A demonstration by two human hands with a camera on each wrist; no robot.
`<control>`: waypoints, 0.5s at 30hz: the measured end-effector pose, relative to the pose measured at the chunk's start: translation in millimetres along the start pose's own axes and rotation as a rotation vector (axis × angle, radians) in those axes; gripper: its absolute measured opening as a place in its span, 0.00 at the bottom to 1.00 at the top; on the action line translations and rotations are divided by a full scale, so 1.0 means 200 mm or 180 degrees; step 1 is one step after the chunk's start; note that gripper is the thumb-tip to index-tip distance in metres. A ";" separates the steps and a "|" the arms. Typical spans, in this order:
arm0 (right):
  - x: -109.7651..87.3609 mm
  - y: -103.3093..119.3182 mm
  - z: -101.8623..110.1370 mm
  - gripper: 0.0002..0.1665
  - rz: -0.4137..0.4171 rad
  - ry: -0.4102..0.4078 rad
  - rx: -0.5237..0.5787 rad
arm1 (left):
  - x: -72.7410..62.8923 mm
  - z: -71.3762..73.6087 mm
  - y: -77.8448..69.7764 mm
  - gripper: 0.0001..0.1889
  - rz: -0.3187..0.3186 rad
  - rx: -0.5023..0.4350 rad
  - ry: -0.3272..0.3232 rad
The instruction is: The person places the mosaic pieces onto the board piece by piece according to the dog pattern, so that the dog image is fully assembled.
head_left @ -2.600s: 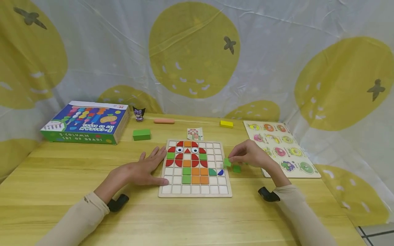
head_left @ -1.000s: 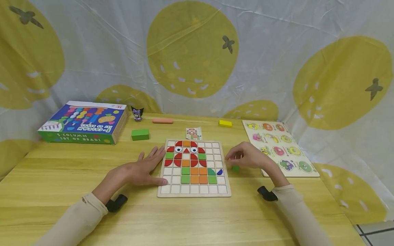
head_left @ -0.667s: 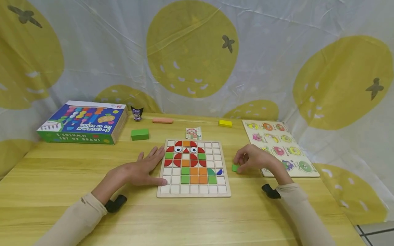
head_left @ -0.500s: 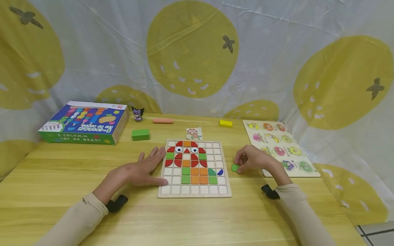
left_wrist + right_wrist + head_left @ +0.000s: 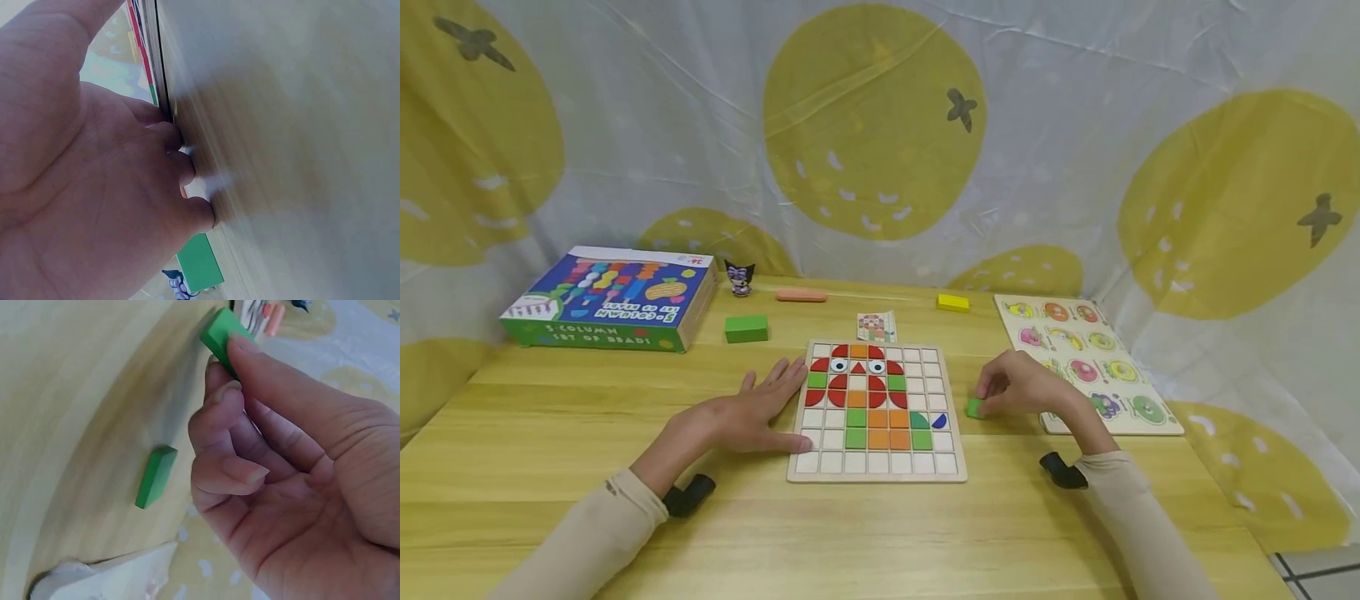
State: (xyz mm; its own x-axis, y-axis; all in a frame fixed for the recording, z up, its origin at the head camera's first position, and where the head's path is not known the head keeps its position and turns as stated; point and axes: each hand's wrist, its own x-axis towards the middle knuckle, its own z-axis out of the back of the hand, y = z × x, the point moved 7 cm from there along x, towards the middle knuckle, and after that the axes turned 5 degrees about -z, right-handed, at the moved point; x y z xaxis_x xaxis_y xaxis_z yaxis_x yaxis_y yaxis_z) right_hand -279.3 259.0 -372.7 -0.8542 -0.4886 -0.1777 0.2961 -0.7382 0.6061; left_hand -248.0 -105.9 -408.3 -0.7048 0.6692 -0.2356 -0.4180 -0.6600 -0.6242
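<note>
A wooden grid board lies mid-table with red, orange, green and white tiles in its cells and two eye tiles near its top. My left hand rests along the board's left side, fingers stretched out and thumb on the lower left rim. To the right of the board, my right hand pinches a green square tile between thumb and fingers, close over the table. A second green tile lies on the table below that hand, in the right wrist view; the hand hides it in the head view.
A picture card lies behind the board. Further back are a green block, a beads box, a small figurine, an orange stick and a yellow block. A fruit puzzle board lies at the right.
My right hand has left a green tile in the cell under the teal quarter piece, moved back to the right and taken hold of another green tile. The left hand has stayed put.
</note>
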 end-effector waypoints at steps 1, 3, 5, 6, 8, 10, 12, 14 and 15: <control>-0.01 0.00 0.01 0.07 0.0000 -0.0022 0.0019 | 0.00 0.00 0.00 0.66 0.0006 -0.0003 0.0001; -0.02 0.02 0.02 0.05 0.0043 -0.0064 0.0075 | 0.01 0.00 0.00 0.66 -0.0001 -0.0011 -0.0012; -0.02 0.06 0.01 0.03 0.0115 -0.0060 0.0164 | 0.01 0.00 -0.01 0.66 -0.0003 -0.0018 -0.0004; -0.02 0.08 0.00 0.03 0.0166 -0.0044 0.0223 | 0.01 0.00 0.00 0.66 0.0013 -0.0012 -0.0010; 0.00 0.13 -0.04 0.03 0.0268 0.0020 0.0327 | 0.01 0.00 0.00 0.66 0.0016 -0.0008 -0.0013; 0.02 0.19 -0.09 0.03 0.0374 0.0118 0.0436 | 0.01 0.00 0.00 0.67 0.0025 -0.0010 -0.0006; 0.04 0.24 -0.14 0.03 0.0441 0.0209 0.0508 | 0.01 0.00 0.02 0.67 0.0037 0.0024 -0.0014; 0.05 0.29 -0.19 0.02 0.0483 0.0282 0.0560 | 0.02 -0.01 0.03 0.67 0.0066 0.0060 -0.0007; 0.06 0.32 -0.21 0.02 0.0508 0.0306 0.0597 | 0.02 -0.01 0.04 0.67 0.0064 0.0048 -0.0005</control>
State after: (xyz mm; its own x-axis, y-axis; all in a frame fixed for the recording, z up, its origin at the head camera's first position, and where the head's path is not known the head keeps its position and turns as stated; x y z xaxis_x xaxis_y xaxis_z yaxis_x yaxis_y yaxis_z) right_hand -252.5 186.4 -369.0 -0.7558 -0.6406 -0.1358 0.3319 -0.5535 0.7639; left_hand -252.3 -108.0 -415.0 -0.7140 0.6552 -0.2469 -0.4124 -0.6784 -0.6080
